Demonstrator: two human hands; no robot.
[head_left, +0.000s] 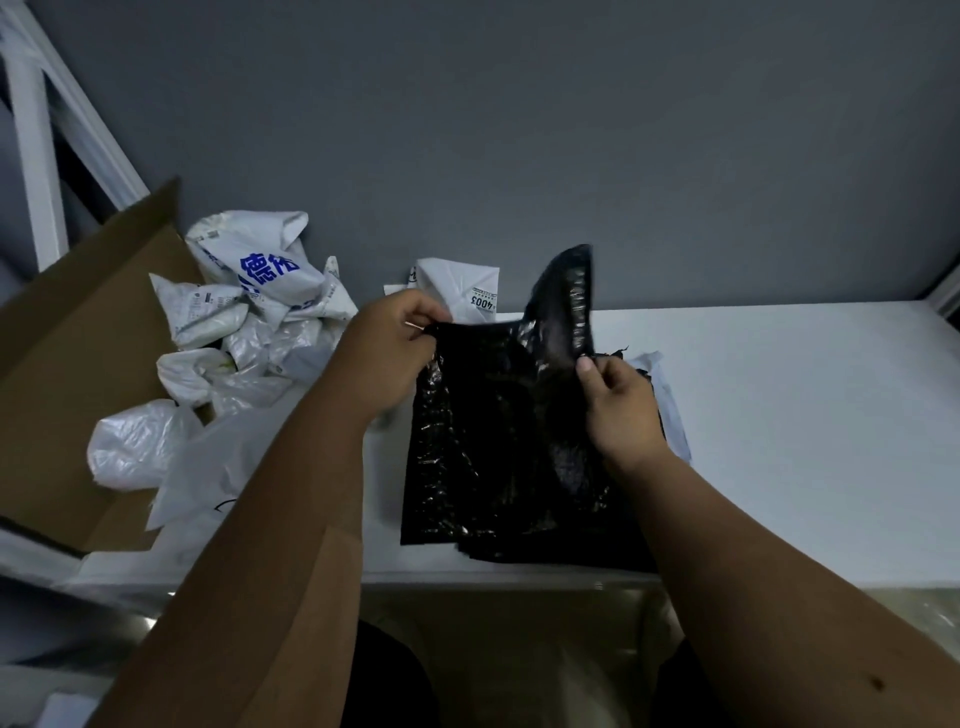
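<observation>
Both hands are gripping one black mailer bag (493, 452) at its top edge.
The left hand (387, 353) is pinching the left corner and the right hand (621, 405) the right (beside the upright flap). The bag is hanging lengthwise toward the person, its lower end resting on the surface (805, 415).

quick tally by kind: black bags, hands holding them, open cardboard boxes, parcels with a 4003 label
black bag: 1
hands pinching it, left hand and right hand: 2
open cardboard box: 1
white parcel labelled 4003: 1
total: 5
</observation>
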